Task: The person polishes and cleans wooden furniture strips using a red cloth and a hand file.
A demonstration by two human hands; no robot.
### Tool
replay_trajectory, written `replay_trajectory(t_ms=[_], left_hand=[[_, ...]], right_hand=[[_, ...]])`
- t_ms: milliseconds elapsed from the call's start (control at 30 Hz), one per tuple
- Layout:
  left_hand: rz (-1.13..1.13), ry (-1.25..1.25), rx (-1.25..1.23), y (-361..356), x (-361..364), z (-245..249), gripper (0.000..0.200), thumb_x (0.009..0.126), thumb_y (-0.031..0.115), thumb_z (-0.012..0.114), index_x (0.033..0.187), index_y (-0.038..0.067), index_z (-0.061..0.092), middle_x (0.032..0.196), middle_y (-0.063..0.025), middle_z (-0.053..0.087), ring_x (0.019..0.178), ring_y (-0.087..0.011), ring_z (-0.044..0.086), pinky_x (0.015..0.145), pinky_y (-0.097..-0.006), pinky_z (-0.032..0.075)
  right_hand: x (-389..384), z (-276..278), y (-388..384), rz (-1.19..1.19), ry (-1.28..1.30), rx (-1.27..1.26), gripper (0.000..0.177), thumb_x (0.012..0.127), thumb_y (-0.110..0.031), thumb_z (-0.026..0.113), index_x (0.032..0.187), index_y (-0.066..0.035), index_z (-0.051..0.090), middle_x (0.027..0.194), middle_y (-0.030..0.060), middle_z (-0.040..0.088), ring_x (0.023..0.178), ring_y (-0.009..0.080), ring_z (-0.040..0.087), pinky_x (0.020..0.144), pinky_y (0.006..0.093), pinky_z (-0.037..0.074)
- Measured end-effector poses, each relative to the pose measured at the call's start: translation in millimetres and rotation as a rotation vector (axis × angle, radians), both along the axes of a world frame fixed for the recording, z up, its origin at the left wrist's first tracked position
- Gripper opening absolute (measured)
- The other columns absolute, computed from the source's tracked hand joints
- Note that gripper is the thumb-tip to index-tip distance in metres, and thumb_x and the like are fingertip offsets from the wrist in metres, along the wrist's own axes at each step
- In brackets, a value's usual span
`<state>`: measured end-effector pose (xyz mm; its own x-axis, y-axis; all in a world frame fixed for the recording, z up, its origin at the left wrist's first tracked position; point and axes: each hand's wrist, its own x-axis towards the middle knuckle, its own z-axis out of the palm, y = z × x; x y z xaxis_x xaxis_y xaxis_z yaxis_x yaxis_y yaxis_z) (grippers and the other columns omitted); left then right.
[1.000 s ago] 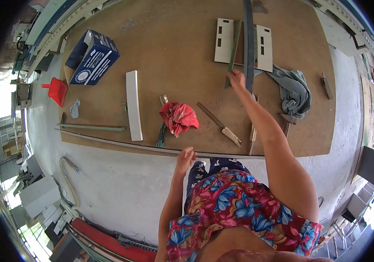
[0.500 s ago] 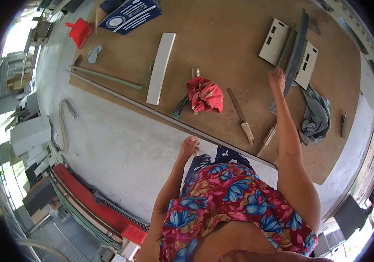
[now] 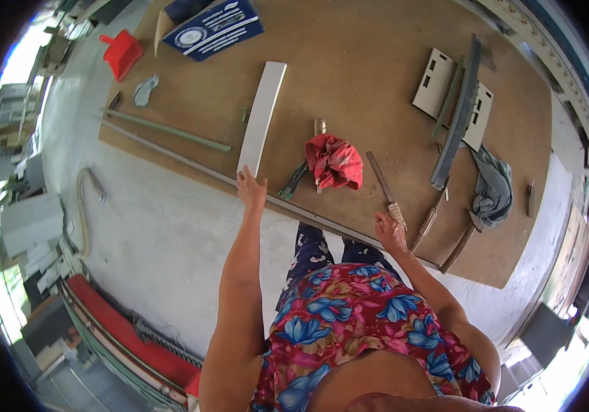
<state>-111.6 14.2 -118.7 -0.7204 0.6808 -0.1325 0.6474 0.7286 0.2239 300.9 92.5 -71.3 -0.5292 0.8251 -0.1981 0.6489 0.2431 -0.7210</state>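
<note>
At the table's near edge, my left hand [image 3: 252, 189] has its fingers apart, with the fingertips right at the lower end of a long white board [image 3: 262, 113]. My right hand [image 3: 390, 232] is loosely bent with the fingers apart, close beside the wrapped handle of a long dark-bladed tool [image 3: 381, 177]. A crumpled red cloth [image 3: 334, 161] lies between my two hands, partly covering another tool. Left of it are green-handled pliers [image 3: 294, 180]. Two more handled tools lie to the right of my right hand, one of them a hammer [image 3: 460, 248].
A dark curved bar [image 3: 458, 117] rests across slotted cream plates [image 3: 434, 82] at right, near a grey cloth [image 3: 493, 185]. A metal strip [image 3: 171, 152] runs along the brown table's [image 3: 349, 75] near edge. A blue box [image 3: 215, 31] and red dustpan [image 3: 122, 55] are at back left.
My right hand has left the dark bar and drawn back to the wrapped handle; the bar has shifted towards me. My left hand has risen from beside my body to the white board's end.
</note>
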Motion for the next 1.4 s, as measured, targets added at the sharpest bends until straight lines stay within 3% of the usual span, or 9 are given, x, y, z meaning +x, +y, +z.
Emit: replay_trajectory(t_ms=[100,500,600,633,800,1033,1133,1233,1400], left_hand=[[-0.007,0.018,-0.143,25.1,-27.2,-4.3,0.09,0.07,0.033,0.075,0.139,0.003,0.026,0.14,-0.0245,0.03,0.128,-0.0385,0.031,0.103,-0.0432,0.032],[-0.163,-0.212,-0.047,48.7,-56.2,1.6,0.077,0.07,0.031,0.073,0.126,-0.006,0.037,0.115,-0.025,0.05,0.108,-0.0356,0.048,0.089,-0.0426,0.041],[-0.053,-0.621,0.133,50.6,-55.2,2.1,0.063,0.072,0.032,0.07,0.115,-0.007,0.046,0.1,-0.0223,0.057,0.094,-0.0316,0.056,0.078,-0.0397,0.046],[-0.009,-0.855,0.33,57.7,-40.7,40.7,0.047,0.076,0.032,0.065,0.102,-0.005,0.052,0.082,-0.0138,0.057,0.071,-0.0224,0.059,0.059,-0.0335,0.048],[0.192,-1.437,0.44,34.1,-22.7,89.5,0.04,0.079,0.028,0.058,0.108,0.001,0.051,0.084,-0.0071,0.053,0.06,-0.0116,0.052,0.048,-0.0263,0.04],[0.088,-1.556,0.572,7.2,30.8,184.8,0.039,0.077,0.022,0.054,0.107,-0.002,0.049,0.085,-0.0067,0.052,0.058,-0.0103,0.047,0.05,-0.0241,0.038],[0.129,-1.602,0.533,2.5,40.8,195.4,0.044,0.076,0.023,0.055,0.112,-0.003,0.048,0.088,-0.0066,0.053,0.06,-0.0095,0.046,0.052,-0.0235,0.038],[0.05,-1.435,0.445,13.2,59.3,182.9,0.048,0.076,0.025,0.056,0.115,-0.002,0.047,0.091,-0.0063,0.053,0.066,-0.0087,0.047,0.056,-0.0228,0.038],[-0.132,-1.252,0.431,30.1,105.1,199.5,0.05,0.074,0.023,0.063,0.114,-0.003,0.048,0.096,-0.0059,0.054,0.085,-0.0111,0.049,0.072,-0.0263,0.041]], right_hand=[[-10.8,18.5,-9.6,-0.162,-0.005,-0.121,0.017,0.081,-0.01,0.057,0.097,-0.003,0.058,0.085,0.017,0.064,0.08,0.0313,0.064,0.069,0.0386,0.05],[-50.8,-18.0,-5.1,-0.528,-0.205,-0.152,0.018,0.08,-0.012,0.056,0.097,-0.005,0.059,0.085,0.0176,0.063,0.083,0.0346,0.062,0.071,0.0395,0.05],[-75.6,-19.1,-1.7,-0.456,-0.206,-0.048,0.028,0.078,-0.014,0.061,0.105,-0.006,0.057,0.105,0.0181,0.058,0.099,0.0342,0.056,0.081,0.04,0.047],[-87.5,-18.5,0.8,-0.481,-0.159,-0.08,0.037,0.077,-0.015,0.063,0.112,-0.008,0.054,0.114,0.0179,0.053,0.106,0.0343,0.051,0.085,0.0403,0.044],[-173.5,12.6,54.5,-0.275,-0.192,0.336,0.068,0.072,-0.018,0.068,0.134,-0.019,0.04,0.137,0.0173,0.033,0.123,0.0394,0.034,0.098,0.0496,0.035],[-193.1,-86.6,88.4,-0.232,-0.164,0.217,0.027,0.07,-0.018,0.067,0.094,-0.01,0.058,0.112,0.0109,0.049,0.105,0.0371,0.049,0.08,0.0447,0.048],[-165.3,7.1,111.3,-0.443,0.156,0.032,0.025,0.071,-0.011,0.065,0.095,-0.01,0.06,0.112,0.0106,0.051,0.101,0.0335,0.053,0.079,0.0405,0.05],[-156.2,113.6,82.0,-0.266,0.68,-0.074,0.033,0.072,-0.003,0.063,0.104,-0.012,0.061,0.119,0.0146,0.05,0.11,0.0314,0.05,0.089,0.0385,0.046],[-198.8,135.5,65.4,-0.26,0.623,0.206,0.033,0.074,-0.004,0.061,0.106,-0.012,0.06,0.125,0.0204,0.044,0.119,0.0389,0.04,0.097,0.0428,0.039]])
